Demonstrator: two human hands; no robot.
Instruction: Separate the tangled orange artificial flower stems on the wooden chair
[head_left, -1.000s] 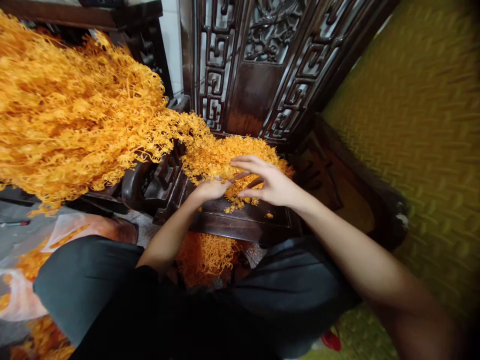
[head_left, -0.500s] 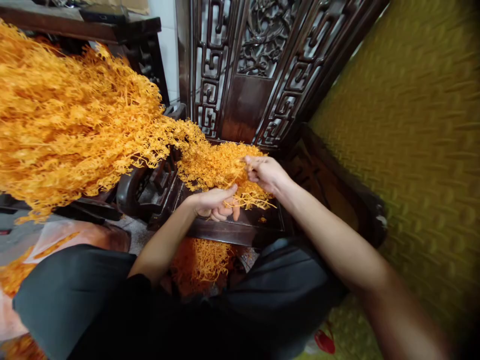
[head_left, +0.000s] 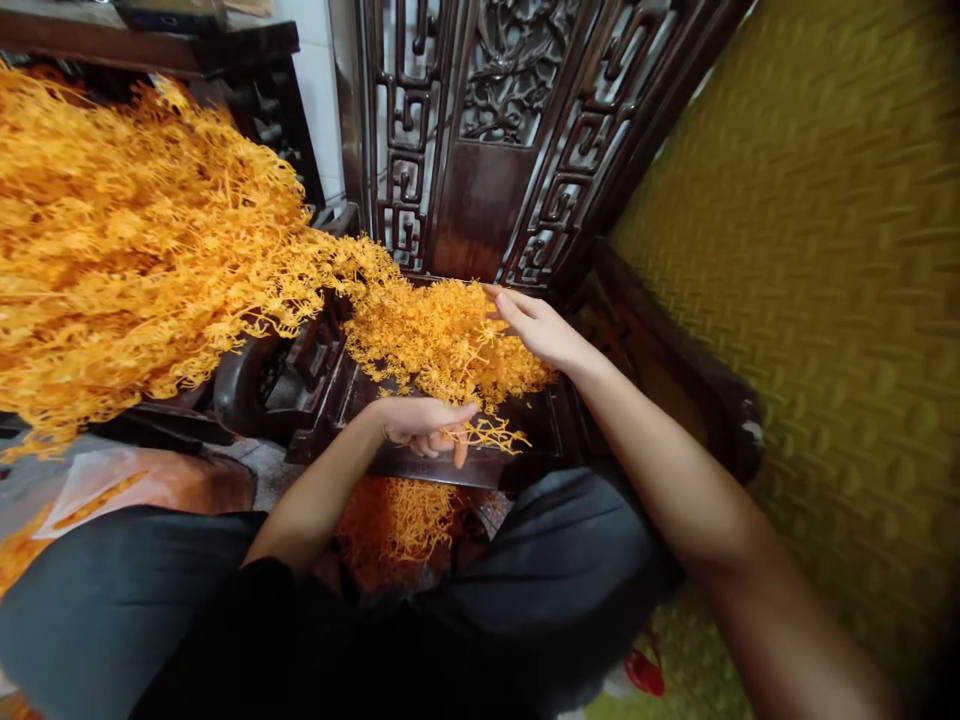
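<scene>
A heap of orange, thin, branching sprigs [head_left: 427, 335] lies on a dark wooden seat [head_left: 540, 420] in front of me. Low over the seat's front edge, my left hand [head_left: 427, 425] is closed on a small bunch of sprigs [head_left: 495, 433], whose thin stems stick out to the right past my thumb. My right hand [head_left: 536, 325] is at the right side of the heap. Its fingers are stretched out, and the fingertips are at the sprigs, partly out of sight. I see nothing gripped in it.
A much larger orange mass [head_left: 135, 250] fills the left side. The seat has a carved back [head_left: 487, 190] and curved armrests [head_left: 251, 385]. More orange strands [head_left: 420, 515] hang or lie below the seat, between my knees. A yellow-green textured surface [head_left: 825, 250] rises on the right.
My right hand's fingers have opened from a pinch and stretched out over the heap. My left hand has come slightly lower, and thin sprigs now show in it. The whole view has shifted a little.
</scene>
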